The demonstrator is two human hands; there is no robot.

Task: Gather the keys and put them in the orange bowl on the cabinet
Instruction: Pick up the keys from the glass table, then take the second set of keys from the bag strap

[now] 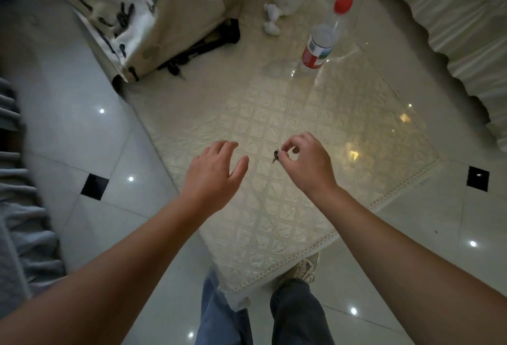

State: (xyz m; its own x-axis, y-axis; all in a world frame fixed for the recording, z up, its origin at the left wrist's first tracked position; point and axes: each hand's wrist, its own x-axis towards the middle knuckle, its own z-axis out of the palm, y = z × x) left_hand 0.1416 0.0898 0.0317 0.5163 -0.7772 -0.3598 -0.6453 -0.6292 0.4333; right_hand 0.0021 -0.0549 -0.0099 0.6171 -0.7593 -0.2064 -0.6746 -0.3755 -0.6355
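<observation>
- the right hand (304, 165) pinched a small bunch of keys (276, 155) between thumb and forefinger, holding them just above the low table (274, 130) with its patterned cream cover.
- the left hand (216, 171) hovered beside it, open and empty, fingers loosely spread.
- a clear bottle (322, 42) with a red cap stood at the table's far end.
- more dark keys (174, 66) lay near a pale bag (153, 9).
</observation>
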